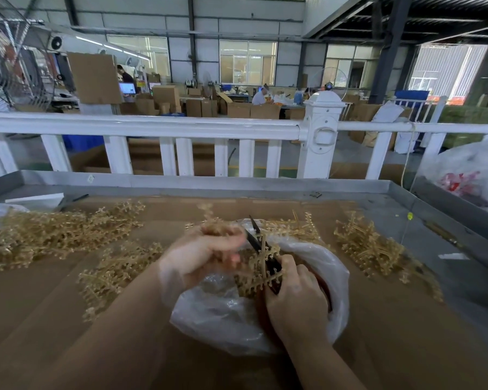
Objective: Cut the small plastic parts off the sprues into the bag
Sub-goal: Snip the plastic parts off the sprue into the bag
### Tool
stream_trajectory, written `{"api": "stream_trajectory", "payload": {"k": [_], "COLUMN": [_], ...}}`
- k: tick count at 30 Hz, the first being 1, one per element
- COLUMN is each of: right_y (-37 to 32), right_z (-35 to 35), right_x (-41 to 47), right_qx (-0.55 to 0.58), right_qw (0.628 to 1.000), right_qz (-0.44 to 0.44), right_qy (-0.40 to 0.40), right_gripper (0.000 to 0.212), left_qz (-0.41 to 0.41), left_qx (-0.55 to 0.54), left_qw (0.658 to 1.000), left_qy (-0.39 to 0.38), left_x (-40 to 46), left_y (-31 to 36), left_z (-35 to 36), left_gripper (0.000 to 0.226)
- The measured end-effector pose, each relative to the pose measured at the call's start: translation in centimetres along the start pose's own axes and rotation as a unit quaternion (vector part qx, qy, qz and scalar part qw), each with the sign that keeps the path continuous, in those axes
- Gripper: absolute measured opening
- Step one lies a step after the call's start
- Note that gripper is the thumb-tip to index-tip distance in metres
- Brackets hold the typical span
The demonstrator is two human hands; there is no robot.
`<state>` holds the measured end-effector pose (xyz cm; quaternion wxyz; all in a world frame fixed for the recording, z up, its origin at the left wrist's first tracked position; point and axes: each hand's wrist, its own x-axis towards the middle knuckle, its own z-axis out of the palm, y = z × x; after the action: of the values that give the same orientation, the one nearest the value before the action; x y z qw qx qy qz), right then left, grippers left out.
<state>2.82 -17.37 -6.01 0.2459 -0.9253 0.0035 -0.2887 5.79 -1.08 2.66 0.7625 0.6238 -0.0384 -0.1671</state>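
Gripping scissors (261, 249), right hand (296, 299) over clear bag (333, 280); left hand (203, 254), blurred, clutching sprue bunch (261, 273). Loose sprues (54, 235) on cardboard (68, 319).

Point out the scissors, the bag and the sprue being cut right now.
scissors (254, 228): head view, on the dark blades above the sprue.
bag (326, 256): head view, on its clear plastic rim at the right.
sprue being cut (261, 270): head view, on its tan central stem over the bag mouth.
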Motion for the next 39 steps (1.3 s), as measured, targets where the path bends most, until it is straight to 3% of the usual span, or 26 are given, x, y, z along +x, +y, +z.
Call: {"api": "stream_trajectory", "payload": {"k": [4, 8, 12, 14, 16, 18, 21, 25, 28, 31, 33, 34, 36, 37, 39], "right_y": [0.1, 0.2, 0.1, 0.1, 0.1, 0.1, 0.0, 0.1, 0.1, 0.1, 0.1, 0.1, 0.2, 0.2, 0.1], "right_z": [0.2, 0.2, -0.1, -0.3, -0.3, -0.3, -0.3, -0.2, -0.3, -0.2, -0.2, -0.2, -0.3, -0.3, -0.4], "right_x": [-0.1, 0.0, 0.0, 0.0, -0.1, 0.0, 0.0, 0.1, 0.0, 0.1, 0.1, 0.1, 0.1, 0.1, 0.0], "right_qx": [0.006, 0.006, 0.015, 0.012, 0.01, 0.007, 0.006, 0.013, 0.015, 0.012, 0.012, 0.013, 0.016, 0.017, 0.021], "right_qw": [1.0, 0.999, 0.999, 0.999, 0.999, 0.999, 1.0, 0.999, 0.999, 0.999, 0.999, 0.999, 0.999, 0.999, 0.999], "right_qz": [-0.008, -0.02, -0.024, -0.026, -0.025, -0.025, -0.025, -0.022, -0.026, -0.027, -0.03, -0.03, -0.031, -0.03, -0.029], "right_qy": [0.027, 0.044, 0.039, 0.034, 0.029, 0.024, 0.013, 0.021, 0.026, 0.027, 0.028, 0.026, 0.022, 0.018, 0.015], "right_gripper": [0.04, 0.035, 0.031, 0.034, 0.035, 0.036, 0.035, 0.035, 0.034, 0.034, 0.034, 0.034, 0.035, 0.037, 0.037], "left_qz": [-0.071, -0.071, 0.001, 0.023, 0.032, 0.015, 0.001, 0.045, 0.048, 0.04, 0.102, 0.144, 0.207, 0.206, 0.145], "left_qx": [0.123, 0.145, 0.025, -0.065, -0.082, -0.038, 0.083, 0.243, 0.399, 0.503, 0.514, 0.48, 0.301, 0.19, -0.005], "left_qw": [0.988, 0.986, 0.999, 0.988, 0.968, 0.955, 0.937, 0.912, 0.855, 0.775, 0.742, 0.759, 0.856, 0.899, 0.949], "left_qy": [-0.059, -0.041, 0.048, 0.137, 0.235, 0.294, 0.34, 0.328, 0.328, 0.38, 0.418, 0.416, 0.367, 0.337, 0.28], "left_x": [0.9, 1.1, 0.7, 1.0, 1.4, 1.7, 2.1, 1.9, 1.4, 0.5, -0.1, -0.3, -0.4, -0.3, 0.4], "left_y": [-1.4, -1.8, -0.4, 0.2, 0.4, 0.0, -1.5, -1.6, -0.8, 0.0, 0.4, 0.4, 0.2, -0.3, -1.3], "left_z": [1.4, 1.3, -0.9, -2.5, -4.1, -5.3, -6.2, -5.4, -5.0, -4.4, -3.8, -3.2, -1.6, -0.9, 0.2], "left_gripper": [0.012, 0.012, 0.012, 0.015, 0.009, 0.005, 0.022, 0.034, 0.038, 0.047, 0.047, 0.047, 0.044, 0.039, 0.03]}}
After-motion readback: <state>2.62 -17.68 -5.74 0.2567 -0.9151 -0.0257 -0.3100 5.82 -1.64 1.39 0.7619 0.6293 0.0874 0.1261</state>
